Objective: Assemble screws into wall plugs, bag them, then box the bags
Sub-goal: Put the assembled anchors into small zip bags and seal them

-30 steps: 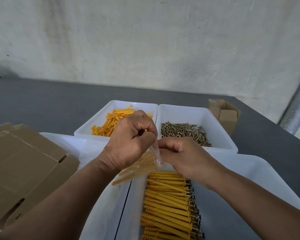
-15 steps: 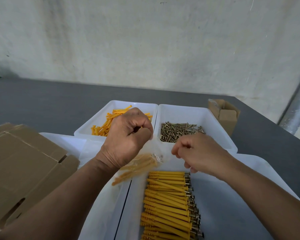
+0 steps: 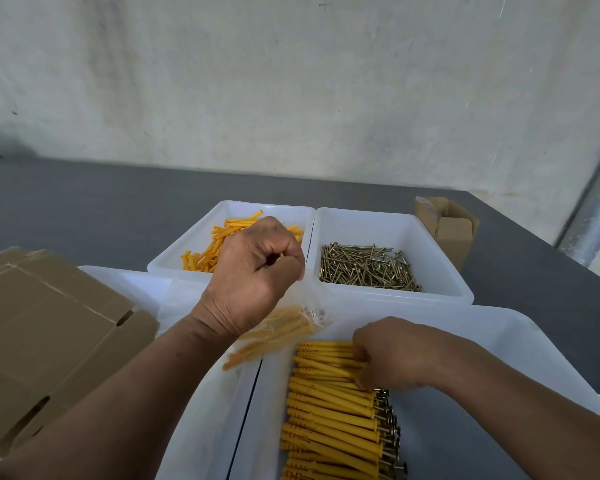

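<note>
while left hand (image 3: 253,275) pinches bag (image 3: 278,332) aloft — right hand (image 3: 390,355) grips plugs (image 3: 329,393).

Four white trays stand on the table (image 3: 84,209): far left tray (image 3: 187,244), far right tray (image 3: 440,258), near left tray (image 3: 125,275), near right tray (image 3: 520,327). There is one clear bag (image 3: 281,330), one small open box (image 3: 454,233) and one stack of flat cardboard (image 3: 42,323). Two hands show: left hand (image 3: 253,275), right hand (image 3: 392,355). The loose plugs (image 3: 215,244), screws (image 3: 364,268) and assembled plugs (image 3: 329,410) are too many to count.

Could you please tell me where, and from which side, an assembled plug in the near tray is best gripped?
Pinch it at the screw-head end, coming from above on the right. The assembled plugs lie packed side by side in the near tray, so their long flanks are shut in, while the heads jut free to the right. The right hand grips the row's far end.
</note>
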Demonstrator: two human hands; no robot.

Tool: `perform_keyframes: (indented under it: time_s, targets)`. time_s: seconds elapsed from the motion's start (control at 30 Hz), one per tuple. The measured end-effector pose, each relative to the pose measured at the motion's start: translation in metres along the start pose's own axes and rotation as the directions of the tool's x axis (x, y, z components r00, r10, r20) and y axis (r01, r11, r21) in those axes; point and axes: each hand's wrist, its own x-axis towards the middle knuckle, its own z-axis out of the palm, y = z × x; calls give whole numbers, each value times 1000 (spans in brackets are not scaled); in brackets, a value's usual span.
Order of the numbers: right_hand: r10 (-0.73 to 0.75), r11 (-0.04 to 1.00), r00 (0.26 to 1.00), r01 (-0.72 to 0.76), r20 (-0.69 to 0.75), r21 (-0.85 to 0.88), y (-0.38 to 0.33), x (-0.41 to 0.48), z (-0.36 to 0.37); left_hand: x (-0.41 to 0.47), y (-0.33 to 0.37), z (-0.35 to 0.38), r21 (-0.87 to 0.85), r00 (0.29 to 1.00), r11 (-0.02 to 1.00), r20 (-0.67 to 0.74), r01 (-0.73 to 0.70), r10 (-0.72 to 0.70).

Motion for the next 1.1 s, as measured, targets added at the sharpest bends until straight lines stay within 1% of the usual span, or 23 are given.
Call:
perform_keyframes:
  time_s: [0.2, 0.47, 0.6, 0.73, 1.0, 1.1]
  targets:
    - [-32, 999, 999, 32, -24, -12, 1, 1, 1, 0, -1, 0, 1, 1000, 1000, 0, 4, -4]
    - [6, 999, 1000, -7, 15, 44, 4, 6, 3, 0, -1, 0, 21, 1000, 1000, 6, 1, -1]
    - [12, 1000, 999, -12, 35, 19, 3, 10, 6, 0, -1, 0, 21, 1000, 1000, 5, -1, 1]
    - [30, 998, 1000, -30, 7, 55, 3, 8, 5, 0, -1, 1, 19, 1000, 1000, 4, -2, 2]
    - [13, 1000, 999, -14, 44, 20, 5, 13, 7, 0, -1, 0, 32, 1000, 999, 1, -4, 4]
    - [7, 1000, 999, -8, 37, 13, 5, 15, 8, 1, -2, 0, 33, 1000, 999, 0, -9, 9]
